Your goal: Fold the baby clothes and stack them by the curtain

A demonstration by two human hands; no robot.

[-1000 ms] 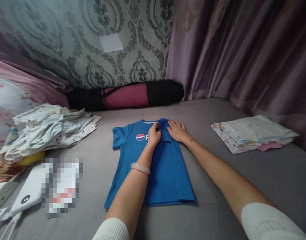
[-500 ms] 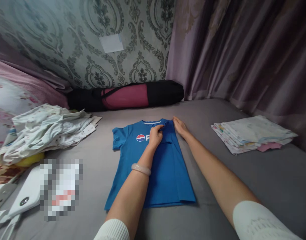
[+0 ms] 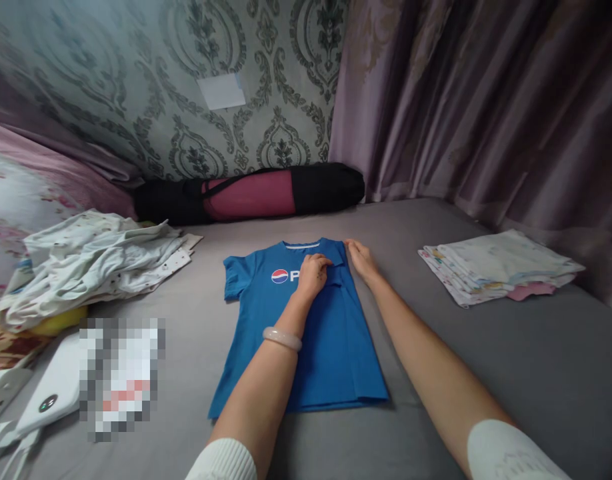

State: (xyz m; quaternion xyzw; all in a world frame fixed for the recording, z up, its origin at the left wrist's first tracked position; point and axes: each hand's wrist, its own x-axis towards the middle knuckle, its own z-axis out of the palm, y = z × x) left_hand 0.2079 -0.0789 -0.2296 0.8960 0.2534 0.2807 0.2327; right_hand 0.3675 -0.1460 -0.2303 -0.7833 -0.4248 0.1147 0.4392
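A blue T-shirt (image 3: 266,347) with a round red, white and blue logo lies front up on the bed, its collar at the far end. On the left its short sleeve sticks out; the right side is folded inward, with that sleeve lying over the chest. My left hand (image 3: 313,275), a pale bangle on its wrist, is on this folded sleeve with its fingers bent and closed on the cloth. Against the right edge near the shoulder rests my right hand (image 3: 362,260), fingers stretched out, the tips touching the fold. Part of the printed lettering is hidden under my left hand.
Folded light cloths (image 3: 501,263) are stacked at the right. Loose pale clothes (image 3: 101,260) lie heaped at the left, behind a white device (image 3: 56,380) and a blurred-out item (image 3: 129,373). A black and maroon long bag (image 3: 256,193) lies along the wall.
My left hand has shifted slightly down over the folded sleeve, its fingers now pointing more to the right. My right hand stays by the shoulder edge. The view has moved a little.
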